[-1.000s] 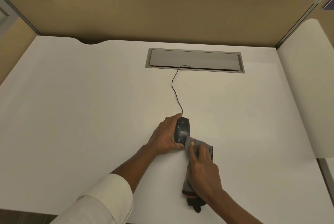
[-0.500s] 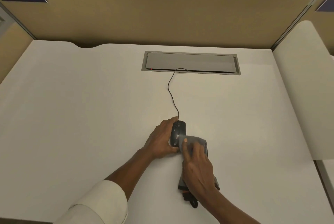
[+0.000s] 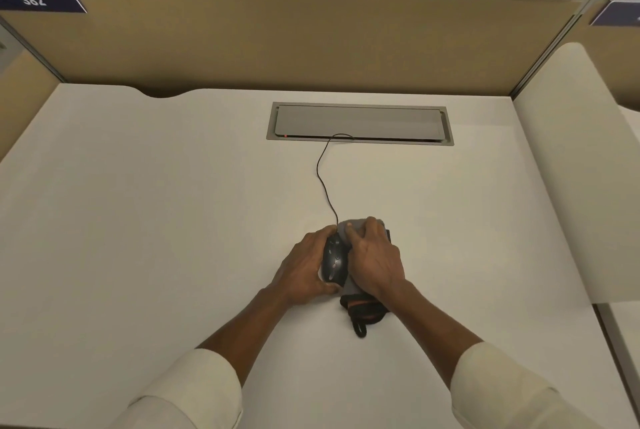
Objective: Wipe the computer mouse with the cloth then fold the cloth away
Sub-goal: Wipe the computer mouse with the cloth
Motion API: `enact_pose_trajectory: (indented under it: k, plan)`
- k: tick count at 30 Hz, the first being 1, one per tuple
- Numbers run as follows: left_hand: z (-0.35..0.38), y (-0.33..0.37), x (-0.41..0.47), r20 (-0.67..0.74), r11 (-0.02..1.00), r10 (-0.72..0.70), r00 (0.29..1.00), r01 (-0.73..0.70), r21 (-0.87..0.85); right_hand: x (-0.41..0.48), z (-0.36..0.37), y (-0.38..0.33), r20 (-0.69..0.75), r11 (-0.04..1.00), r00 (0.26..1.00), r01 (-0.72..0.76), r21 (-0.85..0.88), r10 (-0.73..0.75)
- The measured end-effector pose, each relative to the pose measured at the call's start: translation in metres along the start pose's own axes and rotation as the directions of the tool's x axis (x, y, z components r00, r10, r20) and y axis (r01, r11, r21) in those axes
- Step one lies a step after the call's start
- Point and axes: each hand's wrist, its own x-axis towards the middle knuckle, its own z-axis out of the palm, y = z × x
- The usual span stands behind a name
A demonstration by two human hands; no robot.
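Mouse [image 3: 334,262], black and corded, was held on the white desk [image 3: 138,220] by the left hand [image 3: 304,267], curled round its 9 o'clock side. Grey cloth [image 3: 344,229] was pressed over its 1 o'clock end by the right hand [image 3: 375,258], fingers closed on the fabric.

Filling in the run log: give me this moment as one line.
phase: wiping | left hand: grips mouse | right hand: presses cloth on mouse's front right | cloth: not folded | desk
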Motion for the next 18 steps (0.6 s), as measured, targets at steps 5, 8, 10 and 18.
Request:
enact_pose_trajectory:
  k: [5, 8, 10, 18]
  plan:
    - [0.001, 0.000, 0.000, 0.022, 1.000, -0.030, 0.999, 0.030, 0.010, -0.034, 0.014, -0.010, -0.019, 0.984, 0.990, -0.139, 0.109, 0.142]
    - [0.001, -0.002, 0.001, 0.024, 0.999, -0.026, 0.999, 0.025, 0.024, -0.060, 0.026, -0.015, -0.010, 0.971, 0.980, -0.193, 0.140, 0.197]
    - [0.001, -0.001, 0.000, 0.029, 0.999, -0.032, 0.999, 0.031, 0.028, -0.076, 0.030, -0.019, 0.011, 0.969, 0.978, -0.208, 0.136, 0.208]
    - [0.000, 0.001, -0.001, 0.031, 0.998, -0.039, 0.999, 0.038, 0.040, -0.105, 0.010, -0.007, 0.116, 0.926, 0.961, -0.272, 0.263, 0.249]
